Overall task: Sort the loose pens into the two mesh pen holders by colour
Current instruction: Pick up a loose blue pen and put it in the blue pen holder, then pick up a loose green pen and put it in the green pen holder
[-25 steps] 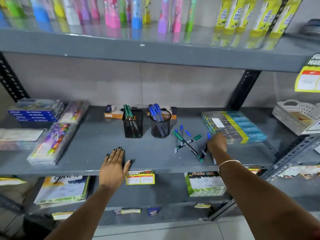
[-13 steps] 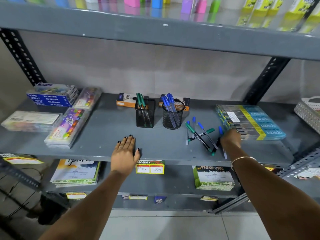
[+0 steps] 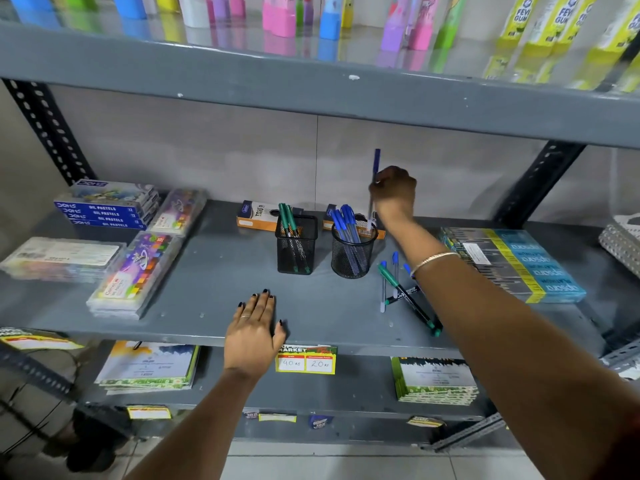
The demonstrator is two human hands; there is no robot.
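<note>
Two black mesh pen holders stand mid-shelf: a square holder (image 3: 296,249) with green pens and a round holder (image 3: 352,256) with blue pens. My right hand (image 3: 394,192) is raised just right of and above the round holder, shut on a blue pen (image 3: 376,164) held upright with its lower tip at the holder's rim. Loose pens (image 3: 401,289), blue and green, lie crossed on the shelf to the right of the round holder, partly hidden by my right forearm. My left hand (image 3: 254,327) rests flat and open on the shelf's front edge.
The grey metal shelf (image 3: 214,271) carries pastel boxes (image 3: 107,209) and crayon packs (image 3: 135,271) at left, orange boxes (image 3: 254,216) behind the holders and a stack of pen boxes (image 3: 519,261) at right. An upper shelf (image 3: 311,91) hangs overhead. A price tag (image 3: 306,360) is on the front edge.
My right hand left the loose pile, lifting a blue pen up and left to above the round holder. My left hand stayed flat on the shelf.
</note>
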